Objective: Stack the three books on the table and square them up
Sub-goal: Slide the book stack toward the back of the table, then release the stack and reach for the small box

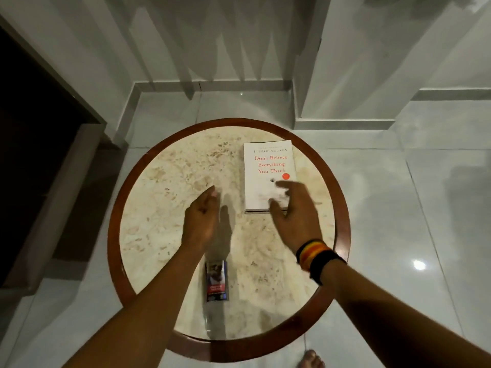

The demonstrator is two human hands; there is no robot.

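The white paperback (267, 171), titled "Don't Believe Everything You Think", lay flat and face up on the round marble-topped table (170, 181). It lay directly ahead of the right hand (293, 213), with its long axis running away from the person and its near short edge closest to the wrist. A second edge line showed under that near edge; whether other books lay beneath could not be determined, and no separate book was visible elsewhere.

The right hand was open, fingers spread and slightly curled, blurred, over the near right corner of the cover. Contact with the cover could not be confirmed. The left hand (202, 219) was open and empty, palm turned inward, over bare tabletop to the left of the book and clear of it. The two hands were apart.

The right hand was the nearer. A bottle (216, 284) lay on its side behind the left hand, toward the person, well clear of the book.
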